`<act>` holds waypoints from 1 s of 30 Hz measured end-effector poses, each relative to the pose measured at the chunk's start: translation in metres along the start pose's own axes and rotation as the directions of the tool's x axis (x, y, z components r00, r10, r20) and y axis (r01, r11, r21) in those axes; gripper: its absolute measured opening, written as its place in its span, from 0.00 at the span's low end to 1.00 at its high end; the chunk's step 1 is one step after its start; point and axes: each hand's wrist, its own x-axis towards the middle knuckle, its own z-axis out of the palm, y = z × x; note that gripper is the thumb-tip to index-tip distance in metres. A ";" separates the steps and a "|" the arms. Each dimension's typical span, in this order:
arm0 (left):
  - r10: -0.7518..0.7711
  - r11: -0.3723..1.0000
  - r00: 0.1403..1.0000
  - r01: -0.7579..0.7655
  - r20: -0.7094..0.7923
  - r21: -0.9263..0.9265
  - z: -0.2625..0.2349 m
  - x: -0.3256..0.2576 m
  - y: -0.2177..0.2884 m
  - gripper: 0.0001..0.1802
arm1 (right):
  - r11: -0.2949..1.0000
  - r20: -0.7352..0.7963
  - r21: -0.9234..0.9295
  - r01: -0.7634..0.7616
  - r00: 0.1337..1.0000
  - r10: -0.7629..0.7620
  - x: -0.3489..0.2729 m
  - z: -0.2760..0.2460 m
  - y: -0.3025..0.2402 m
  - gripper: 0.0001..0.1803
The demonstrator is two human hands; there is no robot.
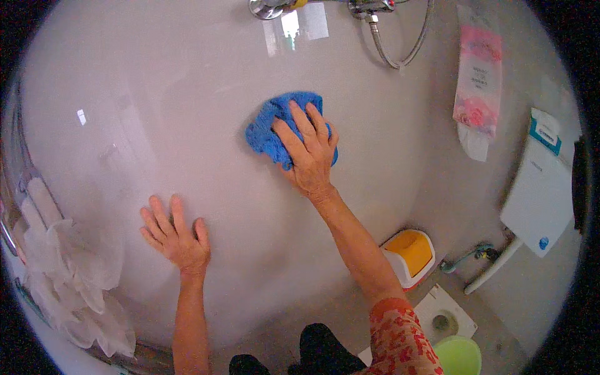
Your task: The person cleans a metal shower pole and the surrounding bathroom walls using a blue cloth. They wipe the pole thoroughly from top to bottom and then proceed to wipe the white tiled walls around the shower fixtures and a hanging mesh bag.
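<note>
Blue terry cloth [275, 128], bunched into a soft wad, lies pressed against the pale, glossy wall [187, 94] under the right hand [309, 153]. That hand's grip is spread rather than closed: fingers fanned flat over the cloth, palm bearing down, nothing pinched. The left hand [175, 234] rests open and bare on the same surface, lower and well apart from the cloth, fingers splayed.

By its look the cloth is light, limp and thick-piled; it likely folds and bunches freely and would drag a little if damp. Against so smooth a wall it probably slides easily, so a flat palm over its middle seems the surest hold, with the loose edges at the upper left left free.

A chrome shower hose [400, 56] loops above, and a white mesh sponge [75, 281] hangs at the lower left.
</note>
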 end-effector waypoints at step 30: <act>0.011 1.000 1.000 -0.011 -0.002 0.007 -0.006 -0.006 0.003 0.30 | 0.919 -0.153 -0.014 -0.394 0.909 0.387 -0.086 0.005 -0.018 0.31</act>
